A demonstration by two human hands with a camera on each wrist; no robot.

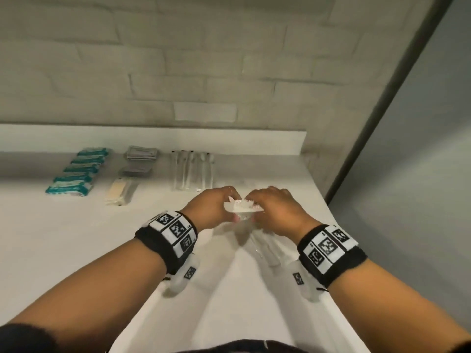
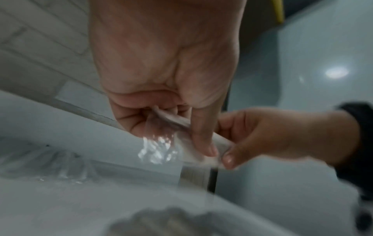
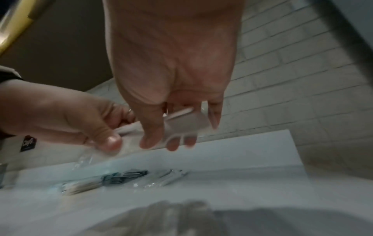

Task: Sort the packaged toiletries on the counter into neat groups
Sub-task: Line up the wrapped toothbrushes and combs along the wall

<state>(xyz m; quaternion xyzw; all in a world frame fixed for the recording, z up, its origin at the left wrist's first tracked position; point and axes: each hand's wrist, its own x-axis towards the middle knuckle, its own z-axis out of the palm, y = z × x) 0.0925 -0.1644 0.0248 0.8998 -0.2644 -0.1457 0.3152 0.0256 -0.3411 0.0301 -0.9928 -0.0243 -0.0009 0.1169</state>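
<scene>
Holding a white plastic comb in a clear crinkly wrapper (image 1: 244,209) above the white counter (image 1: 76,238), the left hand (image 1: 211,208) pinches one end and the right hand (image 1: 274,212) pinches the other, fingers curled onto it. Judged by its look, the comb is light and stiff, while the film is slippery and loose. Best hold: on the rigid spine through the film, not on the slack wrapper hanging below the grip. Beyond the grip lie sorted teal packets (image 1: 76,171) and wrapped toothbrushes (image 1: 192,171).
</scene>
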